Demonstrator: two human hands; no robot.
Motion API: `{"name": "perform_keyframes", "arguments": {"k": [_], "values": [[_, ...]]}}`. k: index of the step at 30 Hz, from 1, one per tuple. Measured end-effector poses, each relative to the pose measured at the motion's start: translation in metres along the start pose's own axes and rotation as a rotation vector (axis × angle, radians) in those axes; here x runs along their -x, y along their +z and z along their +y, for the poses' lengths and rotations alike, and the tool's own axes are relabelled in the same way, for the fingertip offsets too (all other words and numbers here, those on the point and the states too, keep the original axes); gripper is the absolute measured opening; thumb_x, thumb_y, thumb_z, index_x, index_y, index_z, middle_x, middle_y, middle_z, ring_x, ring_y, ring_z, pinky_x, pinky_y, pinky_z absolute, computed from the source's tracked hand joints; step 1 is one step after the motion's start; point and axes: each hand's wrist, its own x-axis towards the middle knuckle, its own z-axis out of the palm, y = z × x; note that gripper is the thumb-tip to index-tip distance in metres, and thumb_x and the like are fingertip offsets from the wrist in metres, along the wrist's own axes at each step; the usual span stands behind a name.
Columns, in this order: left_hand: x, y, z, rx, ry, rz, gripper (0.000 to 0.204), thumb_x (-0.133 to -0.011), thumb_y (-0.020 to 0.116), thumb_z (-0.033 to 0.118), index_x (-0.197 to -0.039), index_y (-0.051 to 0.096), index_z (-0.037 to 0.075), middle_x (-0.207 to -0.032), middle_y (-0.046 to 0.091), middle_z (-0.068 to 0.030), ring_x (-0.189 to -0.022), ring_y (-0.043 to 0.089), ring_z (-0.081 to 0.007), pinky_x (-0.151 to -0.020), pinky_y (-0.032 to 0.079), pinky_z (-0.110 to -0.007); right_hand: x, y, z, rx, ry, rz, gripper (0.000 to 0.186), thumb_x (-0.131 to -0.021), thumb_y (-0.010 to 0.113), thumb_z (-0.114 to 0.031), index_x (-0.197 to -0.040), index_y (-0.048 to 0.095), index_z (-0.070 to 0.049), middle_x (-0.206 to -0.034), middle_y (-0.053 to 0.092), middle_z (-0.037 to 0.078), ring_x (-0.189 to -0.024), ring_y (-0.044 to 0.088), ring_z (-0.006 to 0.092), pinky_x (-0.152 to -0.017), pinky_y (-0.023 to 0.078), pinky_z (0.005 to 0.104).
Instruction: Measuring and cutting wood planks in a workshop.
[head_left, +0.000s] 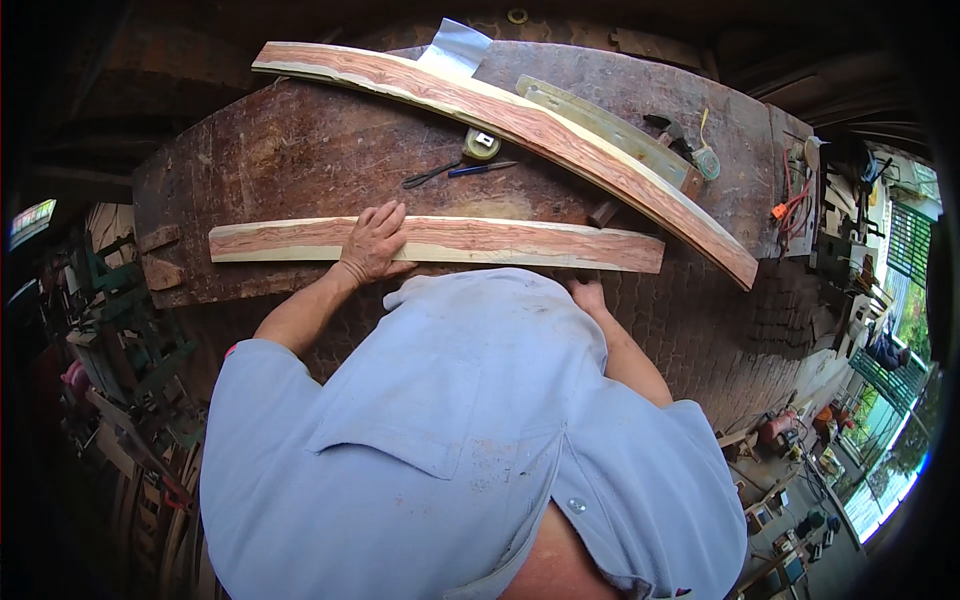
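Evidently our left hand [372, 240] lies open across the shorter plank [520, 242], pressing rather than gripping — presumably to steady it along the bench [240, 165]. Well to its right, our right hand [588, 296] is partly hidden by the shirt [400, 390], so we cannot tell its hold. Beyond the left hand, the tape measure [482, 145] and pen [483, 169] sit handily before the longer plank [610, 157].

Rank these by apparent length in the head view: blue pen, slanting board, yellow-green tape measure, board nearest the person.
1. Slanting board
2. Board nearest the person
3. Blue pen
4. Yellow-green tape measure
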Motion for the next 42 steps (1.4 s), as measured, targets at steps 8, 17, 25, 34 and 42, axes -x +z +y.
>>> {"name": "perform_keyframes", "arguments": {"k": [8,17,25,34,42], "values": [[0.002,-0.002,0.001,-0.009,-0.003,-0.011,0.063,-0.072,0.083,0.053,-0.108,0.069,0.003,-0.151,0.051,-0.0215,-0.145,0.043,-0.0389,-0.117,0.034,-0.054,0.010,-0.002,0.000,0.037,0.048,0.003,0.070,-0.085,0.074,-0.042,-0.131,0.065,0.011,-0.131,0.067,0.034,-0.127,0.065,0.0426,-0.105,0.052,0.0431],[0.001,-0.003,0.004,-0.002,-0.016,-0.032,0.063,-0.072,0.085,0.052,-0.108,0.069,0.003,-0.151,0.051,-0.0215,-0.146,0.042,-0.0390,-0.117,0.034,-0.056,0.011,0.009,0.025,0.056,0.043,0.030,0.071,-0.084,0.077,-0.045,-0.131,0.067,0.008,-0.131,0.068,0.031,-0.126,0.066,0.0398,-0.106,0.052,0.0415],[0.005,-0.004,0.007,-0.004,-0.018,-0.027,0.059,-0.073,0.085,0.050,-0.106,0.070,0.004,-0.151,0.051,-0.0220,-0.146,0.042,-0.0396,-0.117,0.033,-0.056,0.005,0.039,0.039,-0.027,0.029,-0.019,0.075,-0.086,0.077,-0.044,-0.138,0.062,0.009,-0.137,0.065,0.031,-0.131,0.063,0.0391,-0.109,0.050,0.0407],[0.007,-0.002,0.002,0.001,-0.003,-0.040,0.058,-0.075,0.084,0.048,-0.110,0.069,0.004,-0.152,0.050,-0.0230,-0.146,0.041,-0.0406,-0.117,0.033,-0.056,0.020,0.059,0.045,-0.305,0.049,0.033,0.075,-0.088,0.079,-0.037,-0.145,0.057,0.007,-0.140,0.065,0.027,-0.129,0.064,0.0342,-0.107,0.051,0.0399],[0.007,-0.006,-0.002,0.055,0.060,-0.019,0.060,-0.076,0.083,0.046,-0.115,0.070,0.002,-0.150,0.051,-0.0226,-0.145,0.041,-0.0407,-0.118,0.031,-0.055,0.066,0.111,0.074,-0.314,0.025,0.115,0.060,-0.091,0.079,-0.032,-0.138,0.065,0.003,-0.100,0.073,0.008,-0.080,0.062,0.0149,-0.072,0.053,0.0311]]}}
